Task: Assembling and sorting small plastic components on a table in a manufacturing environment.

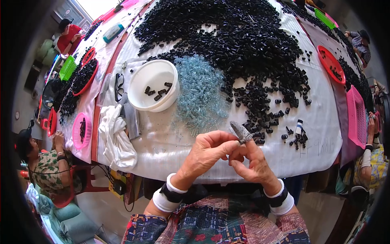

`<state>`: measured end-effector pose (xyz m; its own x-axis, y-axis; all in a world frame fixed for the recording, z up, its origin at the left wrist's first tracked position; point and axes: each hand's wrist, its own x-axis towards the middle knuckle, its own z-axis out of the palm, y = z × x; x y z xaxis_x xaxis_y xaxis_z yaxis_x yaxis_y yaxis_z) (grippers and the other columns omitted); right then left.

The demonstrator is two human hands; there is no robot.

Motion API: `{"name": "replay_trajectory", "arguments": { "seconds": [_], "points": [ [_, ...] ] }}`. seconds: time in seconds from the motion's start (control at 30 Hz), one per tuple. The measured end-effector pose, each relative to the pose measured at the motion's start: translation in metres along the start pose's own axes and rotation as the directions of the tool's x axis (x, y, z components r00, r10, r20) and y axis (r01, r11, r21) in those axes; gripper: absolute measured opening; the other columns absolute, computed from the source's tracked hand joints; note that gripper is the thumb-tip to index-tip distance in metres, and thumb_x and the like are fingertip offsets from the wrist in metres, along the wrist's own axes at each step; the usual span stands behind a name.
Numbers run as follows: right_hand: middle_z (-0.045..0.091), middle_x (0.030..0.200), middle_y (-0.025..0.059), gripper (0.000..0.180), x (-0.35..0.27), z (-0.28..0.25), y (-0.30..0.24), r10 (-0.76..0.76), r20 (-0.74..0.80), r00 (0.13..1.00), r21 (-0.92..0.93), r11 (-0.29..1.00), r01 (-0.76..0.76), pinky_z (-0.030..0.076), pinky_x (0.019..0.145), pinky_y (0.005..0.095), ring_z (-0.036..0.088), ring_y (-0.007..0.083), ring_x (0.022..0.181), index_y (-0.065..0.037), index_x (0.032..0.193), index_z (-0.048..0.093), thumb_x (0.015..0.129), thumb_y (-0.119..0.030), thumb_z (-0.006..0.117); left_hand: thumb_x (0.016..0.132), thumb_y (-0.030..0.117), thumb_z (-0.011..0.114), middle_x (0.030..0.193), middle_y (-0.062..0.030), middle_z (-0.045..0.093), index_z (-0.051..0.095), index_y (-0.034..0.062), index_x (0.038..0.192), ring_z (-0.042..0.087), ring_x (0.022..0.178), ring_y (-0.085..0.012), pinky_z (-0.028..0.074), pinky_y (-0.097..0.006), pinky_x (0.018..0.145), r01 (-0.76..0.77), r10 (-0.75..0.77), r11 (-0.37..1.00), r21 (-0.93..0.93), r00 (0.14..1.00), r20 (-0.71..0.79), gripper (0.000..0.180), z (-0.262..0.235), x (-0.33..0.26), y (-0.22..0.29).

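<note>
My left hand [206, 151] and my right hand [254, 164] meet over the near edge of the cloth-covered table. The fingers of both are bent in a pinch, with thumbs and fingertips close together. A grey wrap or cover [242, 132] sits at the fingertips, seemingly on a finger. Whatever small piece lies between the fingers is too hidden to name. Just beyond the hands are a heap of clear bluish coiled springs [200, 91] and a large spread of small black cylindrical parts [260, 53]. A white bowl [138, 77] at the left holds several black parts.
Left of the bowl lie dark-framed glasses [119, 87], a white cloth [115, 138] and a grey cloth [132, 118]. At the right stand a small white-and-blue tube [299, 126], a red tray [323, 52] and a pink basket [356, 122]. Other people sit along both sides.
</note>
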<state>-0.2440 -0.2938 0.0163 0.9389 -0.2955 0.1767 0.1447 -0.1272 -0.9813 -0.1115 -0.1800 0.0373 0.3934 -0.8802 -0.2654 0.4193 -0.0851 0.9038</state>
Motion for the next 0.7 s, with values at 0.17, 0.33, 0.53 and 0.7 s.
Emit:
{"name": "replay_trajectory", "arguments": {
  "seconds": [0.17, 0.33, 0.53, 0.7],
  "points": [
    [0.057, 0.065, 0.004, 0.062, -0.002, 0.0, -0.006, -0.001, 0.022, 1.0, -0.154, 0.988, 0.005, 0.043, 0.048, 0.0241, 0.054, 0.0106, 0.052, 0.004, 0.129, 0.03, 0.075, 0.001, 0.059, 0.084, 0.009, 0.063, 0.08, -0.0019, 0.063, 0.063, -0.0019, 0.095, 0.057, 0.071, -0.007, 0.047, -0.021, 0.063, -0.104, 0.106, 0.98, 0.172, 0.994, -0.005, 0.016, 0.007, 0.001, -0.005],
    [0.058, 0.061, 0.0051, 0.062, -0.007, 0.002, -0.002, 0.012, -0.003, 1.0, -0.084, 0.996, -0.012, 0.041, 0.045, 0.0239, 0.054, 0.0115, 0.048, 0.003, 0.128, 0.031, 0.074, -0.001, 0.061, 0.083, 0.01, 0.064, 0.075, -0.002, 0.063, 0.063, -0.0026, 0.089, 0.055, 0.069, -0.0048, 0.046, -0.021, 0.059, -0.139, 0.149, 0.947, 0.291, 0.989, -0.014, 0.013, 0.008, 0.002, -0.012],
    [0.057, 0.057, 0.0034, 0.054, -0.009, -0.006, -0.006, 0.029, 0.078, 0.997, -0.12, 0.993, -0.019, 0.04, 0.043, 0.0237, 0.052, 0.0104, 0.045, 0.004, 0.123, 0.039, 0.074, -0.002, 0.062, 0.085, 0.009, 0.06, 0.08, -0.0027, 0.062, 0.062, -0.001, 0.096, 0.057, 0.069, -0.007, 0.049, -0.022, 0.057, 0.054, -0.08, 0.946, -0.32, 0.994, -0.069, 0.015, 0.008, 0.002, -0.003],
    [0.057, 0.057, 0.0038, 0.049, -0.014, -0.006, -0.007, 0.074, 0.071, 0.995, -0.039, 0.997, -0.071, 0.04, 0.043, 0.0237, 0.052, 0.0102, 0.045, 0.005, 0.119, 0.043, 0.074, -0.002, 0.062, 0.086, 0.009, 0.058, 0.084, -0.0058, 0.063, 0.06, -0.0035, 0.107, 0.058, 0.069, -0.008, 0.052, -0.022, 0.057, 0.033, -0.037, 0.96, -0.279, 0.999, -0.01, 0.025, 0.008, 0.005, -0.004]
  ]
}}
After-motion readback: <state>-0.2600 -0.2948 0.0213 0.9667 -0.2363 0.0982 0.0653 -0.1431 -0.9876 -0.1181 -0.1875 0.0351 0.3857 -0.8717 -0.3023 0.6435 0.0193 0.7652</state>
